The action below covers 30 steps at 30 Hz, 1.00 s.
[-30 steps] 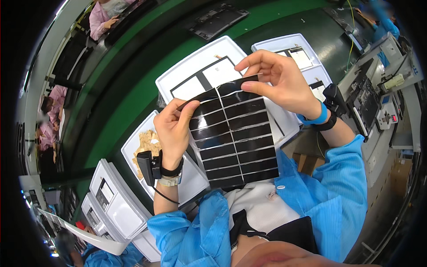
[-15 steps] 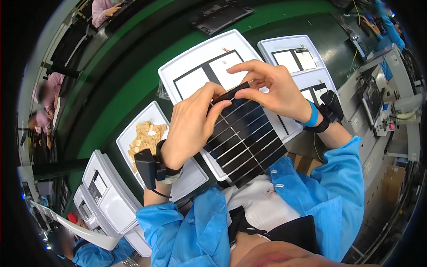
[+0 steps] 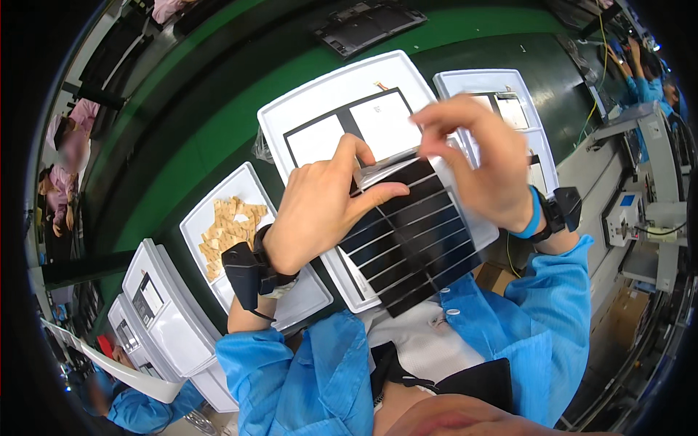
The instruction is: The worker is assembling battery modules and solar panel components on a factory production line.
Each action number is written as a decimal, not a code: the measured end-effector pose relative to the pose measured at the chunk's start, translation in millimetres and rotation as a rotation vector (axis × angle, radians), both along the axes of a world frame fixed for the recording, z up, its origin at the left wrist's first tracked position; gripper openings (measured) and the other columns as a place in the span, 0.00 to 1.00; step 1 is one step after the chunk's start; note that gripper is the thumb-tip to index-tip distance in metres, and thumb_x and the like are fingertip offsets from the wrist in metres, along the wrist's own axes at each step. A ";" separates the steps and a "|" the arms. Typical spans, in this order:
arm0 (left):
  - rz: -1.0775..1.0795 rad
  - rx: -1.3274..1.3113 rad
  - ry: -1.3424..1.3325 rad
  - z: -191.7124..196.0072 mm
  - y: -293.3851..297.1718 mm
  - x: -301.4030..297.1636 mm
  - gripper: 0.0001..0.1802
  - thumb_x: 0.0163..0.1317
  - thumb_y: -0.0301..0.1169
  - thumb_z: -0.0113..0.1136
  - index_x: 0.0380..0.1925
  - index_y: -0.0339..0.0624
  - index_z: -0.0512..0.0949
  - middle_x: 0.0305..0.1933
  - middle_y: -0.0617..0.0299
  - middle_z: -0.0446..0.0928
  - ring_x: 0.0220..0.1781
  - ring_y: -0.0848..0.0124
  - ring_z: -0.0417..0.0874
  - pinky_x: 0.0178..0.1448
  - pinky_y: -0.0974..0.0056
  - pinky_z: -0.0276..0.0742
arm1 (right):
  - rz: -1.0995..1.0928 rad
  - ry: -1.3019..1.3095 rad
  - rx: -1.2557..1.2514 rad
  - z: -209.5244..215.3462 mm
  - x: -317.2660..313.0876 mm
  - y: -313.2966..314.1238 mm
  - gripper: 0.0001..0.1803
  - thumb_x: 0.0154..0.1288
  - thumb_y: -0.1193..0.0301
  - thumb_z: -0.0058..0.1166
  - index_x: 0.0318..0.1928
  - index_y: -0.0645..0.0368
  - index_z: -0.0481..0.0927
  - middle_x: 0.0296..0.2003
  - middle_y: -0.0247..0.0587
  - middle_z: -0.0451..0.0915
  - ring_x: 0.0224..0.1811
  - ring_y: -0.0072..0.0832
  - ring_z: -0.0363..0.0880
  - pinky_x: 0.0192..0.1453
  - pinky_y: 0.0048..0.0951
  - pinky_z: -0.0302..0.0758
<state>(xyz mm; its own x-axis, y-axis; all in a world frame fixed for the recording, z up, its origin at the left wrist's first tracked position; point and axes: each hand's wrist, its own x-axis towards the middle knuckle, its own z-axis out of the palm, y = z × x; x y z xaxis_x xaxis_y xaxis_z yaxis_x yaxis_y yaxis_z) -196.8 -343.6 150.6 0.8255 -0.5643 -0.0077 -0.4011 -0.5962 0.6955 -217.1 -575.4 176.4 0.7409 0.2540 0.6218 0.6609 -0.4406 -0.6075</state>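
Note:
A black sheet [image 3: 414, 232], ruled with pale lines into narrow strips, hangs tilted in front of my chest. My left hand [image 3: 327, 200] pinches its upper left part, the thumb lying across the front and the fingers behind. Along the top edge runs a pale, slightly lifted band. Blurred by motion, my right hand [image 3: 483, 163] is at the upper right corner, thumb and fingers curled together; what they pinch cannot be made out. Behind the sheet, a large white tray [image 3: 320, 87] carries flat white panels [image 3: 382, 120] with black borders, partly covered by my hands.
To the left, a white tray [image 3: 193, 218] holds tan paper-like pieces [image 3: 229, 232]. Stacked white trays [image 3: 185, 334] stand further left. Another tray [image 3: 512, 80] with panels is at the right. A black frame-like part [image 3: 371, 25] lies on the green bench [image 3: 218, 109]. Co-workers sit nearby.
My right hand has moved a little right, away from my left hand. The black sheet has shifted slightly right and down, and a pale band now shows at its top edge.

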 end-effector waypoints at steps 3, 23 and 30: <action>0.025 0.126 -0.135 -1.5 5.3 15.6 0.27 0.65 0.51 0.71 0.49 0.42 0.75 0.26 0.53 0.83 0.26 0.53 0.85 0.33 0.56 0.77 | -0.069 0.146 0.127 6.3 39.5 -20.5 0.18 0.66 0.85 0.62 0.55 0.66 0.81 0.36 0.38 0.86 0.37 0.21 0.86 0.44 0.22 0.82; 0.017 0.167 -0.453 -38.3 -2.2 42.0 0.35 0.63 0.52 0.72 0.61 0.40 0.75 0.17 0.60 0.77 0.16 0.64 0.79 0.24 0.61 0.71 | -0.126 0.617 0.121 -58.9 105.3 -19.2 0.18 0.66 0.80 0.66 0.55 0.67 0.81 0.34 0.42 0.88 0.31 0.21 0.87 0.31 0.22 0.84; -0.045 0.293 -0.417 -33.1 -8.3 43.5 0.47 0.67 0.54 0.66 0.79 0.44 0.62 0.16 0.62 0.74 0.16 0.64 0.78 0.25 0.59 0.71 | -0.143 0.620 0.134 -57.3 105.0 -19.8 0.17 0.66 0.79 0.67 0.55 0.67 0.82 0.33 0.42 0.88 0.31 0.21 0.87 0.31 0.22 0.84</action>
